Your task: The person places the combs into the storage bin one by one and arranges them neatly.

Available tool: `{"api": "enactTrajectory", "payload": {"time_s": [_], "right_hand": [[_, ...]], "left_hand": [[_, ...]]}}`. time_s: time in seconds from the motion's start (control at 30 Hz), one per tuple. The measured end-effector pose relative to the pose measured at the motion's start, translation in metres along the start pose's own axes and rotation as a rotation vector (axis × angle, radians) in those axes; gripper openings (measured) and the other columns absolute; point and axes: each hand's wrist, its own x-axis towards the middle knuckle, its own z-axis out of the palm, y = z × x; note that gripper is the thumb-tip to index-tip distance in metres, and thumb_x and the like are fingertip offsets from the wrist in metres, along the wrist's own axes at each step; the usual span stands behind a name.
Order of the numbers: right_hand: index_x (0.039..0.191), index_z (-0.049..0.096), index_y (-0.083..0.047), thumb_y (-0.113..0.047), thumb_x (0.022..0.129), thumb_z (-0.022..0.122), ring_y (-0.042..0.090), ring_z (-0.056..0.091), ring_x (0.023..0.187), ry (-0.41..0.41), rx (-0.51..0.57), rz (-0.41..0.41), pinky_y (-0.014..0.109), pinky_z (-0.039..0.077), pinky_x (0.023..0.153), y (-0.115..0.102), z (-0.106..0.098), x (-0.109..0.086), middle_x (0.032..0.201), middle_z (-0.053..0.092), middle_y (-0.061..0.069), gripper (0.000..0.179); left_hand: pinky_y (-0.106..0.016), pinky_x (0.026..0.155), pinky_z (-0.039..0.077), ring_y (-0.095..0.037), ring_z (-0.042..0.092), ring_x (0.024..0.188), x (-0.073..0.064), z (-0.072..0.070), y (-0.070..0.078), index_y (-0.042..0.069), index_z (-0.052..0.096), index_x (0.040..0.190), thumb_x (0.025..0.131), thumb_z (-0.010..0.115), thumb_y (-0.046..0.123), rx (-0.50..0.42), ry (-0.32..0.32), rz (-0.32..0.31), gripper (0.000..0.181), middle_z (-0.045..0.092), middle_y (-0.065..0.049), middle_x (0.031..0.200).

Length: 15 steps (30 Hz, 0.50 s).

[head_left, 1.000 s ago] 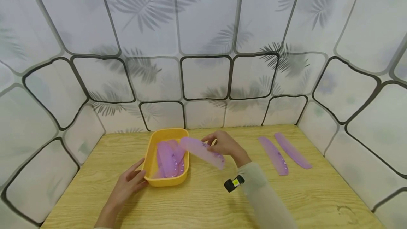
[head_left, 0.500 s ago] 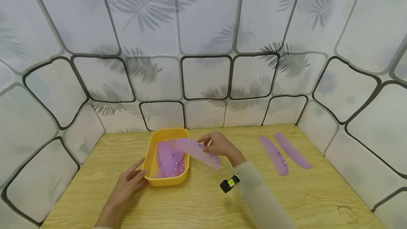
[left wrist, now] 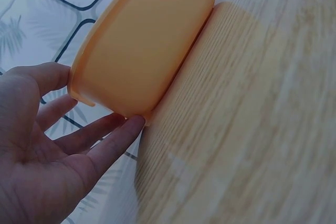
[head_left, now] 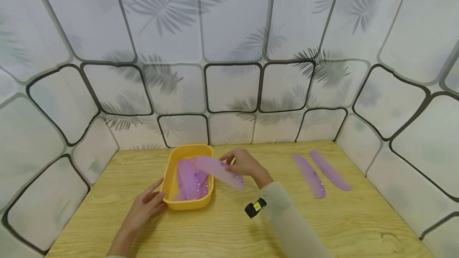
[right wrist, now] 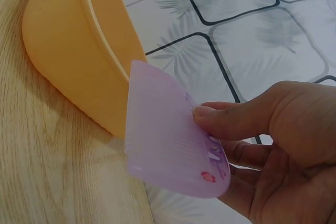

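My right hand [head_left: 245, 164] pinches a translucent purple comb [head_left: 213, 167] between thumb and fingers. Its far end reaches over the right rim of a yellow plastic box [head_left: 188, 205], while the near end sticks out beyond the box. Red and purple print shows on the held comb [right wrist: 163, 129] in the right wrist view. Several purple combs [head_left: 187, 178] lie piled inside the box. At the box's front left corner, my left hand [head_left: 143, 210] holds on; in the left wrist view its fingertips touch the rim and lower edge of the box wall [left wrist: 142, 45].
Two more purple combs, one nearer [head_left: 309, 176] and one farther right [head_left: 330, 169], lie side by side on the wood-grain table [head_left: 229, 230]. Patterned white walls [head_left: 229, 90] enclose the table at the back and sides. A small black camera [head_left: 255, 208] is on the right wrist.
My right hand has moved a little left with its comb, whose far end now overlaps more of the box. The left hand, the box and the two combs on the table have stayed put.
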Motion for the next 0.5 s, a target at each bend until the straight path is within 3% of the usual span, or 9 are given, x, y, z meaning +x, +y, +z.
{"api": "enactTrajectory", "payload": {"time_s": [0.5], "right_hand": [[0.120, 0.077, -0.005, 0.002, 0.088, 0.072, 0.015, 0.060, 0.078, 0.016, 0.014, 0.026, 0.019, 0.049, 0.060, -0.0056, 0.0083, 0.0045, 0.097, 0.075, 0.013, 0.033]], "left_hand": [[-0.031, 0.097, 0.062, -0.013, 0.069, 0.112, -0.0013, 0.0015, 0.0027, 0.013, 0.031, 0.163, 0.109, 0.054, 0.025, 0.010, 0.012, -0.003, 0.060, 0.052, -0.033, 0.146]]}}
